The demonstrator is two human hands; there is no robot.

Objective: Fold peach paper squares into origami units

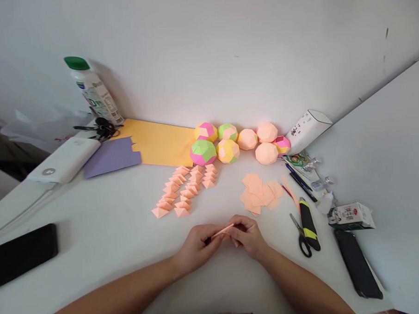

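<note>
Between my two hands is a small folded piece of peach paper (222, 231), seen nearly edge-on. My left hand (196, 246) pinches its left end between thumb and fingers. The right end sits in the closed fingers of my right hand (247, 235). Beyond my left hand, folded peach paper pieces (183, 213) stand in several overlapping rows. A loose pile of flat peach paper pieces (256, 194) lies beyond my right hand. Against the wall are several faceted paper balls (203, 151) in peach, green, yellow and pink.
Scissors (304, 245) and a black-and-yellow utility knife (308, 224) lie to the right, near pens (303, 185), a small carton (351, 215) and a black phone-like slab (358, 264). On the left are purple paper (112, 157), yellow paper (163, 143), a white power bank (64, 161) and a bottle (97, 94).
</note>
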